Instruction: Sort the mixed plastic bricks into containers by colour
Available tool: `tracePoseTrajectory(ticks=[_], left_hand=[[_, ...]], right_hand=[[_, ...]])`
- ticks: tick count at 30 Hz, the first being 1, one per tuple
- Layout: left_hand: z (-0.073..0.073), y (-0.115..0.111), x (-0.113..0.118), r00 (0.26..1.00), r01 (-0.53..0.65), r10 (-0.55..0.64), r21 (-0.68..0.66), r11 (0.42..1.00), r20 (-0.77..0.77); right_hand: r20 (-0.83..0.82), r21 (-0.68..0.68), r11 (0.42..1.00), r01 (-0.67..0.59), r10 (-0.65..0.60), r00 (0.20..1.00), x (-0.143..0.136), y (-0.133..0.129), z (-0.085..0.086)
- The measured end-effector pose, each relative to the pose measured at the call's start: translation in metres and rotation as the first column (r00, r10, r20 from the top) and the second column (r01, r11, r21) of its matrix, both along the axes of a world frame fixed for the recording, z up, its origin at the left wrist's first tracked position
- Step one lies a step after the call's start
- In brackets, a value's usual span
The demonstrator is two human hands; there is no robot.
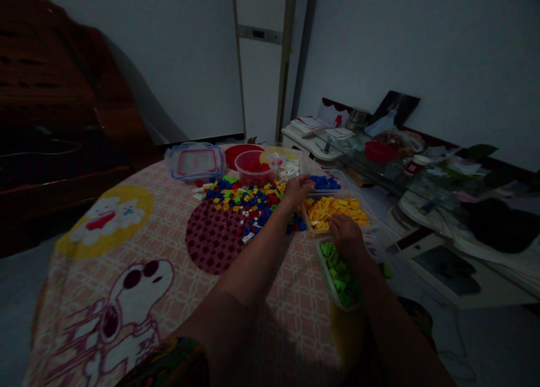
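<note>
My left hand [298, 190] reaches over the near left corner of the box of blue bricks [324, 183], beside a loose pile of mixed bricks [257, 198]. Its fingers point right; whether they hold anything is too dark to tell. My right hand [346, 235] is at the near edge of the box of yellow bricks [333, 210], fingertips at the bricks, with its wrist above the box of green bricks [337, 271]. Any brick in its fingers is hidden. Red bricks lie in a round tub [254, 167], and white bricks [289, 169] sit beside it.
A lidded clear box [196, 162] stands at the back left of the patterned tablecloth [169, 229]. To the right, a glass-topped side table [379, 176] carries papers, a red bowl [380, 151] and bags. A wooden bench [63, 94] is at the left.
</note>
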State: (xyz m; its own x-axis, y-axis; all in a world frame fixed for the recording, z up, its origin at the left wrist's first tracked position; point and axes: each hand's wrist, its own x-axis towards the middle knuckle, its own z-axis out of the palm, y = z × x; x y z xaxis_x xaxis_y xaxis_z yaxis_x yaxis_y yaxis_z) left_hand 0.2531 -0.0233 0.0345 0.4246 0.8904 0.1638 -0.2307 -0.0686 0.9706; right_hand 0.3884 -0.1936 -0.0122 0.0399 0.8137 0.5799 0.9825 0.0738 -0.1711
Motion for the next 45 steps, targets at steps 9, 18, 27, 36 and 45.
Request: tracePoseTrajectory(ticks=[9,18,27,36,45], left_hand=[[0.02,0.014,-0.043,0.746,0.168,0.189,0.455,0.875,-0.639],[0.031,-0.005,-0.05,0.269,0.5,0.119,0.244,0.831,-0.956],[0.027,-0.013,-0.042,0.305,0.405,0.185,0.304,0.863,-0.934],[0.027,0.012,-0.064,0.567,0.374,0.067,0.329,0.867,-0.821],[0.008,0.0,-0.017,0.962,-0.083,0.07,-0.037,0.996,-0.264]], right_hand=[[0.027,0.021,0.999,-0.026,0.026,0.999,0.003,-0.001,-0.002],[-0.006,-0.039,0.999,0.008,-0.009,1.0,-0.001,-0.001,0.003],[-0.01,-0.044,0.999,0.009,-0.009,1.0,-0.004,-0.001,0.006],[-0.016,-0.007,1.0,0.002,-0.003,1.0,-0.003,-0.002,0.006],[-0.024,-0.041,0.999,0.016,-0.017,1.0,-0.004,-0.002,0.007]])
